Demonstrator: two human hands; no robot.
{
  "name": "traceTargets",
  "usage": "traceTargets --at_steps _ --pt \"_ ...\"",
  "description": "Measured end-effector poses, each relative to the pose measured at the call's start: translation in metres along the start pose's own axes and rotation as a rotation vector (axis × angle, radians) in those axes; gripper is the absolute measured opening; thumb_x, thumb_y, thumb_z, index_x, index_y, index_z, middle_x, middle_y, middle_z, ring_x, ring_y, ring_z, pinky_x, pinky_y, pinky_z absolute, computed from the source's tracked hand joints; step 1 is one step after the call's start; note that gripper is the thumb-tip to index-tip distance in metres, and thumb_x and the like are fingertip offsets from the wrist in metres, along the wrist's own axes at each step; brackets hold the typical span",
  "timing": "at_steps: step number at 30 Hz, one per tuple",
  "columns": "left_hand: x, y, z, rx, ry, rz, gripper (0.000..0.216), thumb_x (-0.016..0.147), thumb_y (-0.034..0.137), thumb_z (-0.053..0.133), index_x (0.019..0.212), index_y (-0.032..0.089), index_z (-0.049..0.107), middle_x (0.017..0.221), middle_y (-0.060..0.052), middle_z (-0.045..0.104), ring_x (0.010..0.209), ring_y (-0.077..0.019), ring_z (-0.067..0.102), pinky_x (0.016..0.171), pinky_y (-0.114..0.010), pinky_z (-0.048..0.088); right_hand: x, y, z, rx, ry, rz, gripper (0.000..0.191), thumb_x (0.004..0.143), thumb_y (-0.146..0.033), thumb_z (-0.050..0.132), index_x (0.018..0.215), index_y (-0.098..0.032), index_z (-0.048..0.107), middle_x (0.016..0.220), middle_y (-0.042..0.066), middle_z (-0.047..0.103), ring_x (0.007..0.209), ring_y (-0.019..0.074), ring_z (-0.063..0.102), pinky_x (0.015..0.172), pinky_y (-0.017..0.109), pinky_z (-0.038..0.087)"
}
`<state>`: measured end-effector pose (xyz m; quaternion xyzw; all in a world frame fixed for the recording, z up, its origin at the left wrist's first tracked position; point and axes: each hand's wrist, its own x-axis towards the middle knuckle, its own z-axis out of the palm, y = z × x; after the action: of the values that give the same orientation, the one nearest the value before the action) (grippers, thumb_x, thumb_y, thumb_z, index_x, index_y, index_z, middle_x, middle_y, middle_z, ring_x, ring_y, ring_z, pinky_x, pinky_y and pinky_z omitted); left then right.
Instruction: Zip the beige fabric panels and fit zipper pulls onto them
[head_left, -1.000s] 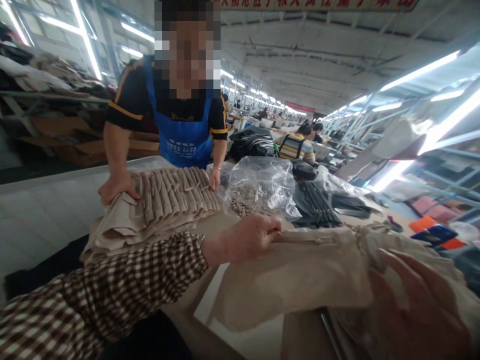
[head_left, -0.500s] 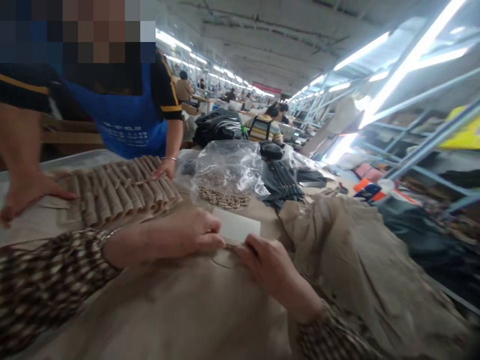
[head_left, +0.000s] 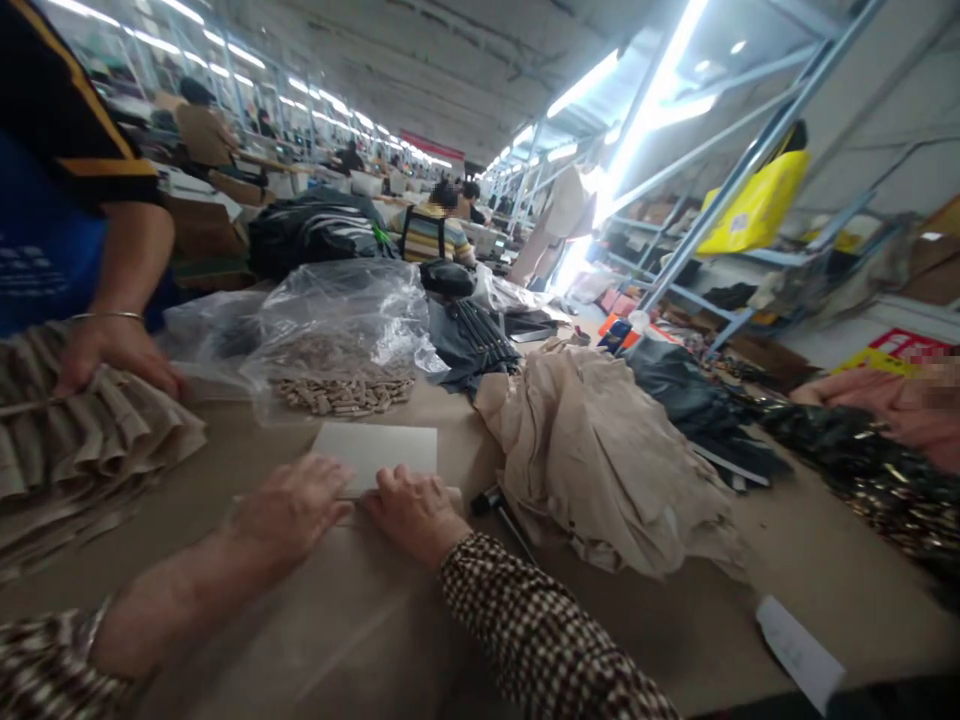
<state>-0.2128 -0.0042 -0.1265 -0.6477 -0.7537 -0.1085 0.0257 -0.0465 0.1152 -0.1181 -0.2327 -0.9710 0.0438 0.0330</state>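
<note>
A white card (head_left: 386, 448) lies on the table with a beige fabric piece (head_left: 352, 640) along its near edge. My left hand (head_left: 296, 505) rests on the fabric and the card's near left corner, fingers stretched out and slightly blurred. Close beside it, my right hand (head_left: 416, 510) has its fingers bent over the fabric edge at the card, closed on it. The fabric runs from both hands toward me. Beneath the hands, the folded edge is mostly hidden.
A co-worker's hand (head_left: 112, 350) holds a row of pleated beige pieces (head_left: 97, 430) at left. Behind the card, a clear plastic bag (head_left: 337, 310) covers small beige pieces (head_left: 345, 395). Crumpled beige cloth (head_left: 600, 450) lies right, beside a black-capped tool (head_left: 487, 500) and a paper slip (head_left: 801, 650).
The view has swung right, bringing the paper slip and yellow bag fully into sight. My hands have come closer together at the card's near edge, and my left hand has flattened out.
</note>
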Motion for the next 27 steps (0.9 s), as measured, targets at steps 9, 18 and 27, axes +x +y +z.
traceTargets --at_steps 9,18,27 --pt "-0.02 0.006 0.075 0.103 -0.143 0.015 0.066 0.091 0.051 0.037 0.149 0.019 0.038 0.157 -0.007 0.031 0.145 -0.032 0.029 0.119 -0.051 0.02 -0.083 0.141 -0.13 -0.171 0.393 0.295 0.023 0.096 -0.029 0.049 0.117 -0.023 0.06 0.121 0.007 0.063 0.114 0.0209 0.055 0.097 0.033 0.043" --pt "-0.001 0.011 0.077 0.107 -0.094 0.002 0.065 0.093 0.049 0.04 0.149 0.018 0.037 0.157 -0.008 0.03 0.146 -0.0313 0.027 0.12 -0.049 0.016 -0.127 0.253 -0.108 -0.168 0.301 0.559 0.012 0.084 -0.011 0.053 0.078 -0.018 0.061 0.089 0.015 0.067 0.087 0.0238 0.063 0.078 0.032 0.044" --pt "0.004 -0.005 0.081 0.033 0.047 0.089 0.071 0.089 0.058 0.047 0.147 0.017 0.044 0.153 -0.012 0.039 0.141 -0.0344 0.037 0.114 -0.05 0.032 -0.154 0.276 -0.19 0.349 0.632 0.657 0.027 0.079 -0.038 0.042 0.071 -0.02 0.06 0.063 0.002 0.062 0.061 0.0187 0.058 0.057 0.028 0.045"
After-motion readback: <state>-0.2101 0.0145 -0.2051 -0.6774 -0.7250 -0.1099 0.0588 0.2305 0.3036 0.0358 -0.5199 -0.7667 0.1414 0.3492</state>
